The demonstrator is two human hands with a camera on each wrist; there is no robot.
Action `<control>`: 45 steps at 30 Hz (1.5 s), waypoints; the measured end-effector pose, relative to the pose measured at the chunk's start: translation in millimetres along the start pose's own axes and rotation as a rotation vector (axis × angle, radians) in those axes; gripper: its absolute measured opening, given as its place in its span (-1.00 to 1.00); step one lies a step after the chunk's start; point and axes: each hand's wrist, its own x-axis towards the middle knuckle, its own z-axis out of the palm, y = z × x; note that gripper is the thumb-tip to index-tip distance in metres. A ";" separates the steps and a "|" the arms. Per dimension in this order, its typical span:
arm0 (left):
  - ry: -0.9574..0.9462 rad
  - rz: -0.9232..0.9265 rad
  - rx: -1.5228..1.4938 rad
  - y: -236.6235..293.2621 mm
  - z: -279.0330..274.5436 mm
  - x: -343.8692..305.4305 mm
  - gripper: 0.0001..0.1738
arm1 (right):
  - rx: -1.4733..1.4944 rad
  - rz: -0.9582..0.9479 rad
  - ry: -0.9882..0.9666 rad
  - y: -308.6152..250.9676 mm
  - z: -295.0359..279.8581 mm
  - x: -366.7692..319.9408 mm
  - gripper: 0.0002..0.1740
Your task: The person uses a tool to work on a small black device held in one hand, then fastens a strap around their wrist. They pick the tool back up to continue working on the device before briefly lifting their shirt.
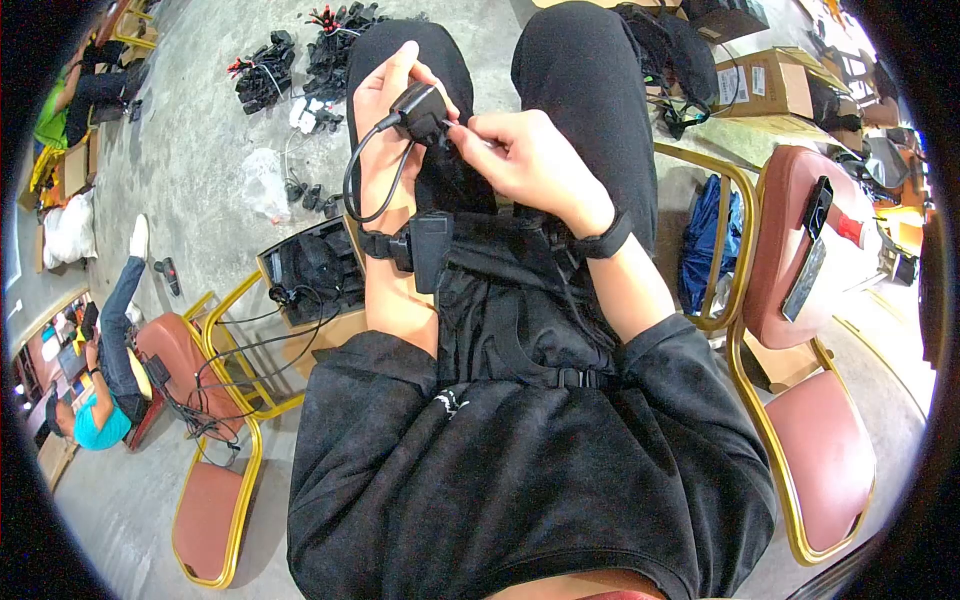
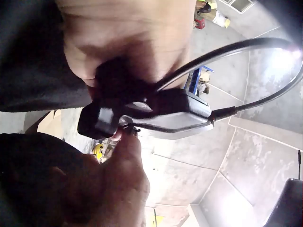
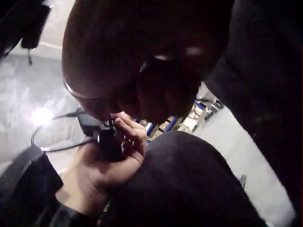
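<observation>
In the head view my left hand point(image 1: 378, 110) holds a small black boxy device point(image 1: 418, 106) above the left knee. A black cable point(image 1: 347, 182) leaves the device's side and loops back toward the wrist. My right hand point(image 1: 528, 158) comes in from the right, its thumb and forefinger pinching a small thin piece at the device's edge. The left wrist view shows the device point(image 2: 177, 111) from below, with the right fingertips against its underside. What exactly they pinch I cannot tell. Seen from the right wrist, the left hand point(image 3: 116, 165) curls around the device and the right hand point(image 3: 147, 90) is dark.
Black straps with camera units, one a black box point(image 1: 431, 250), circle both wrists. A chair point(image 1: 800, 270) at right carries a phone point(image 1: 818, 205) and a dark slab. Another chair point(image 1: 180, 365) at left bears cables, beside a box of black gear point(image 1: 315, 270). Black bundles point(image 1: 265, 75) lie on the floor.
</observation>
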 end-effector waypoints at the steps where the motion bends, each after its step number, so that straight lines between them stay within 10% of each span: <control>1: 0.010 0.013 0.002 -0.2 0.5 -0.3 -0.60 | 0.498 0.348 -0.208 2.2 -0.9 1.5 -0.60; 2: 0.009 0.012 0.002 -2.3 -1.6 1.0 -0.60 | 0.996 0.697 -0.416 3.3 -3.1 2.3 -0.58; 4: -0.068 0.049 -0.162 -5.3 -4.9 4.5 -0.61 | 1.341 0.758 -0.465 4.0 -12.3 1.5 -0.59; 14: 0.012 0.081 -0.119 -3.1 2.0 -2.4 -0.65 | 0.448 0.209 -0.057 -7.7 -6.8 1.2 -0.66; 26: 0.030 0.024 -0.054 -1.9 0.0 0.1 -0.61 | -0.037 -0.037 -0.028 -3.5 1.2 -0.8 -0.69; 45: 0.013 0.032 0.025 -5.6 -2.5 2.3 -0.57 | 0.223 0.064 -0.120 2.5 -5.8 -0.8 -0.67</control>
